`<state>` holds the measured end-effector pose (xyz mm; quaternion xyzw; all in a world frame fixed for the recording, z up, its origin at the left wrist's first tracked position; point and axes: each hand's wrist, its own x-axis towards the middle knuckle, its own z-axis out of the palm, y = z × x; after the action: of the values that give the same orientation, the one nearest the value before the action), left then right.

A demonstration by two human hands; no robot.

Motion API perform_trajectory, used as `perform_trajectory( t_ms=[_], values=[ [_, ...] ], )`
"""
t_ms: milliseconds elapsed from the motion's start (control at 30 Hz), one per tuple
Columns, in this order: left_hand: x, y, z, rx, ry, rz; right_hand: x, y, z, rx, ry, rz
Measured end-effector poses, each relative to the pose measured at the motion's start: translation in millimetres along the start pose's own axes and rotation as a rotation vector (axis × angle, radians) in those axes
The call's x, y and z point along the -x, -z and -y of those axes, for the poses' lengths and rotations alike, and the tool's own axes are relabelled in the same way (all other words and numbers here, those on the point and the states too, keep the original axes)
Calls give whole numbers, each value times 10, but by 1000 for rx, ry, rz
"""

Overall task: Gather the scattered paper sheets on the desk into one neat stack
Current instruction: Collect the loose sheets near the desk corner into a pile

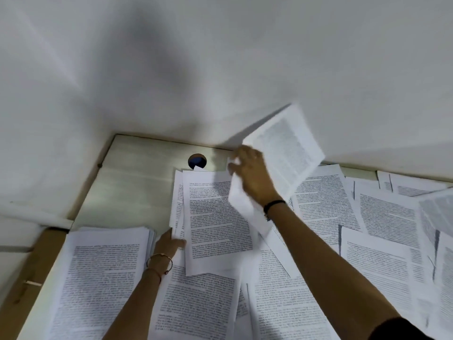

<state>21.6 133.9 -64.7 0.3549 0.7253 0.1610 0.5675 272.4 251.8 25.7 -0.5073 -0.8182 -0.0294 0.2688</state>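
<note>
Printed paper sheets cover most of the desk (127,182). A thick stack of sheets (103,271) lies at the near left. My right hand (252,175) grips a lifted sheet (286,150) that bends up off the desk near the back wall; its image is blurred. My left hand (169,244) holds the left edge of a small pile of sheets (215,217) in the middle. Several loose sheets (382,217) overlap at the right, and more loose sheets (282,298) lie under my right forearm.
A round cable hole (197,161) opens in the desk just behind the middle pile. White walls (220,69) close the desk at the back and left. A brown edge strip (31,273) runs along the desk's left side.
</note>
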Motion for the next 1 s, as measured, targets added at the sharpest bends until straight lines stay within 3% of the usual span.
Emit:
perform_trajectory(
  t_ms=[133, 233, 300, 367, 433, 500, 533, 567, 633, 767, 867, 967, 1000],
  values=[
    [-178, -48, 44, 80, 0, 25, 311, -506, 470, -101, 242, 344],
    [-306, -65, 149, 154, 10, 22, 589, -698, 632, -181, 245, 481],
    [-311, -60, 150, 196, 5, 17, 746, -662, 616, -178, 121, 475],
    [-243, -54, 70, 255, 15, 10, 906, -581, 532, -120, -240, 311],
    [-152, -68, -54, 249, 4, -6, 1106, -478, 430, -37, -818, 101],
    [-82, -92, -145, 169, -15, -62, 1295, -390, 348, -108, -1432, 27],
    [-56, -106, -166, 123, -33, -89, 1366, -366, 341, -165, -1645, 25],
    [-34, -121, -171, 96, -54, -112, 1424, -349, 348, -210, -1746, 33],
    [-11, -152, -159, 61, -101, -149, 1469, -372, 396, -324, -1635, 41],
    [-48, -154, -114, 18, -75, -158, 1332, -408, 430, -504, -1133, 65],
    [-100, -113, -77, 53, -74, -103, 1252, -452, 373, -438, -1118, 150],
    [-59, -106, -94, 110, -56, 7, 1310, -438, 508, -598, -989, 324],
    [-96, -109, -53, 114, -40, 32, 1345, -438, 571, -641, -997, 305]
  ],
)
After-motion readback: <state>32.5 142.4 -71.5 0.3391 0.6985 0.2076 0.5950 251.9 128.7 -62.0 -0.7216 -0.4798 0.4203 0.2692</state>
